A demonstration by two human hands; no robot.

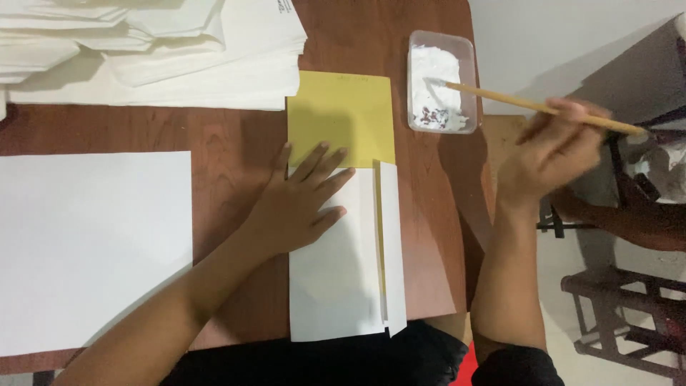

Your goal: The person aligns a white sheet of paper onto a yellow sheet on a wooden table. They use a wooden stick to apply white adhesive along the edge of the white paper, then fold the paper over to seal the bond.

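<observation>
My left hand (300,204) lies flat, fingers spread, on the upper left corner of a folded white paper (339,279) that rests on a yellow sheet (343,118) on the brown wooden table (236,164). A narrow folded flap (393,243) runs down the white paper's right side. My right hand (554,150) grips a thin wooden stick (529,106) whose tip dips into a clear plastic tub (441,82) of white paste at the table's far right.
A large white sheet (86,243) lies at the left. Stacked white folded papers (150,50) fill the far left of the table. A dark metal stool (622,314) and another person's arm (629,218) are off the table's right edge.
</observation>
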